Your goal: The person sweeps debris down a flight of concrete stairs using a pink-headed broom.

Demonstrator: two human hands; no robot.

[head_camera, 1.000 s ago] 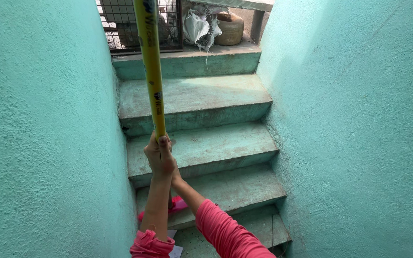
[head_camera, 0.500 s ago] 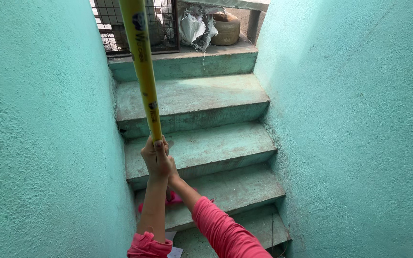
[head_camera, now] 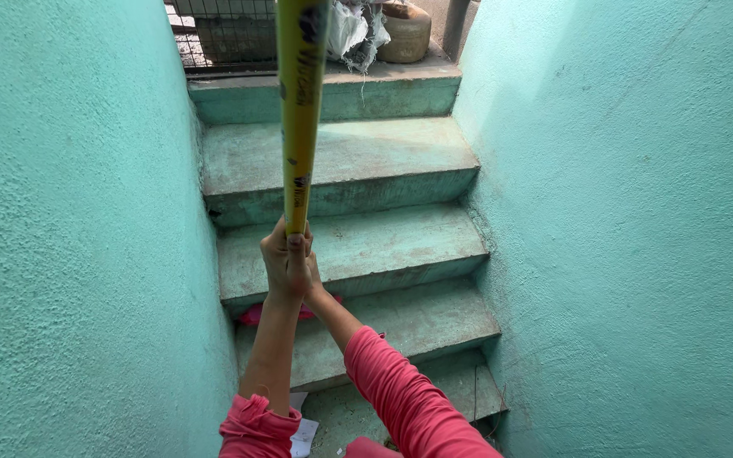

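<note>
Yellow bat [head_camera: 299, 119], held upright at its narrow lower end, its thick end running out of the top of the frame. The left hand [head_camera: 282, 265] is wrapped around the handle, and the right hand [head_camera: 309, 273] is clamped on it just behind, the two pressed together. The grip is complete; no swing can be judged from this view. Beyond lie teal concrete steps [head_camera: 358, 246] between rough teal walls [head_camera: 78, 237], a clay pot [head_camera: 406, 32] at the top.
</note>
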